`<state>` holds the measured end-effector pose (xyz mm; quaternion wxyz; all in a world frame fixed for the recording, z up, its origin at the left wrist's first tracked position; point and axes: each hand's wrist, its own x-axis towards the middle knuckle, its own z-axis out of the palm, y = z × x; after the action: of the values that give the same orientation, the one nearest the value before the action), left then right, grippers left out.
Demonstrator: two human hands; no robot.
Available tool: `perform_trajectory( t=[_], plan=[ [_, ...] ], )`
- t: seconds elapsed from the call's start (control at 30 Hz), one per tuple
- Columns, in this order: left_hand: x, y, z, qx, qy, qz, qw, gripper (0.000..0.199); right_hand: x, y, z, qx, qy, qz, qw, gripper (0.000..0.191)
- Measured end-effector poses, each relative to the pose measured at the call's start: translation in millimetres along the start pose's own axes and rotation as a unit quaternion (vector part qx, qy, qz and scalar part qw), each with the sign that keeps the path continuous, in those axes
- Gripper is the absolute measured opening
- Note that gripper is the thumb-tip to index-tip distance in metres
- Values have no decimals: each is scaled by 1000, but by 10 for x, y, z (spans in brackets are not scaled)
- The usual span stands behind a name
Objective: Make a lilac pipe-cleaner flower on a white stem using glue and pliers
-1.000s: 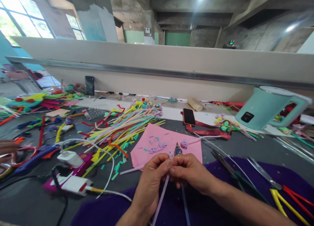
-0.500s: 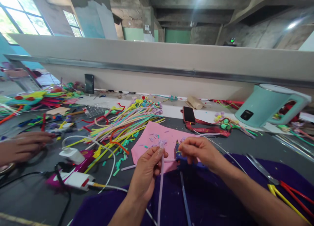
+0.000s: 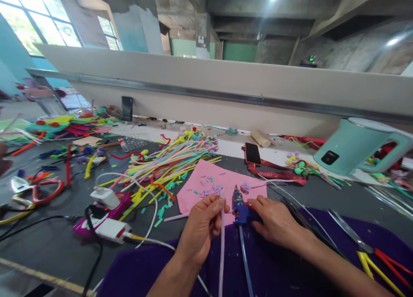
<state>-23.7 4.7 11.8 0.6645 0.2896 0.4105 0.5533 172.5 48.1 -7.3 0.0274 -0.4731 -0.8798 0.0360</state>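
My left hand (image 3: 201, 221) pinches a lilac pipe cleaner (image 3: 222, 249) near its top end; the stem hangs down toward me. A blue hot glue gun (image 3: 240, 212) lies just right of it, nozzle pointing away, with a clear glue stick (image 3: 245, 260) out of its back. My right hand (image 3: 277, 219) has its fingers closed around the gun's handle side, which the hand mostly hides. Beneath both is a pink sheet (image 3: 193, 191) with short lilac cut pieces (image 3: 209, 188) on it. A curled lilac head on a stem (image 3: 245, 187) rests beyond the gun.
A heap of coloured pipe cleaners (image 3: 174, 159) lies beyond the sheet. Left are a power strip (image 3: 121, 202) with cables and red-handled scissors (image 3: 48, 191). Right are a phone (image 3: 252, 154), a mint kettle (image 3: 358, 146) and scissors with red and yellow handles (image 3: 368, 247).
My right hand has moved down from above the glue gun onto its handle side. The other person's hand at left has withdrawn to the frame's edge, uncovering red-handled scissors.
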Motion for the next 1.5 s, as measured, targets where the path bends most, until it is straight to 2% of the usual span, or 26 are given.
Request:
perform_trajectory(
  t=[0.1, 0.2, 0.27, 0.33, 0.47, 0.53, 0.57, 0.67, 0.83, 0.9, 1.07, 1.13, 1.2, 1.37, 1.5],
  plan=[
    [4, -1, -10, -2, 2, -3, 1000, 22, 33, 58, -23, 53, -16, 4, 998, 32],
    [11, 1, -21, -5, 1, 2, 1000, 21, 26, 109, -96, 157, 9, 5, 988, 26],
    [19, -4, -31, -12, 1, 15, 1000, 21, 0, 139, -167, 244, 31, 13, 969, 26],
    [27, -10, -40, -21, 0, 24, 999, 21, -37, 171, -237, 351, 41, 29, 935, 30],
    [32, -16, -47, -30, 7, 18, 999, 21, -111, 222, -275, 562, 48, 60, 824, 38],
    [33, -15, -47, -36, 11, 15, 999, 21, -132, 211, -233, 620, 43, 58, 781, 39],
    [34, -14, -48, -41, 11, 15, 999, 20, -139, 194, -205, 633, 38, 54, 771, 41],
    [42, -16, -49, -57, 11, 18, 998, 18, -179, 121, -135, 632, 28, 43, 773, 42],
    [54, -21, -39, -63, 14, 6, 998, 18, -348, 92, -108, 581, 58, 72, 808, 38],
    [56, -21, -32, -60, 15, 4, 998, 18, -393, 107, -105, 574, 57, 77, 813, 38],
    [55, -24, -16, -48, 19, -5, 999, 19, -329, 21, -127, 639, 34, 55, 766, 38],
    [51, -32, -8, -43, 16, -8, 999, 19, -291, -47, -156, 646, 19, 53, 761, 36],
    [47, -45, 1, -33, 9, 0, 999, 18, -278, -103, -183, 635, 2, 56, 770, 34],
    [47, -78, 15, -11, 5, 14, 1000, 19, -319, -150, -201, 560, -3, 60, 826, 38],
    [45, -84, 20, -3, -7, 12, 1000, 18, -326, -153, -203, 537, 20, 65, 841, 43]
  ],
)
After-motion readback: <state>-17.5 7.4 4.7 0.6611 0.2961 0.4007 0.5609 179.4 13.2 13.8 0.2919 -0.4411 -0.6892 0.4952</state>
